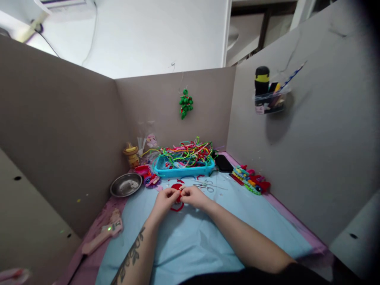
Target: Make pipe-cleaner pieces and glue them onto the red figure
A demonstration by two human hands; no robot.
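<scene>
My left hand (pixel 165 199) and my right hand (pixel 194 196) meet low over the middle of the table, fingertips pinched together on a red pipe-cleaner piece (pixel 177 186). Part of the fuzzy red piece shows above the fingers, and a loop of it curves below them. The exact grip points are hidden by the fingers, and a small orange spot shows between them. Just beyond my right hand lies a pair of scissors (pixel 206 187), with short red scraps nearby.
Behind stands a blue basket (pixel 184 171) heaped with coloured pipe cleaners. At left are a metal bowl (pixel 117 191) with small white bits and a pink glue gun (pixel 102 236). A phone (pixel 223 163) and colourful fuzzy pieces (pixel 251 181) lie right. Partition walls (pixel 172 114) enclose the table.
</scene>
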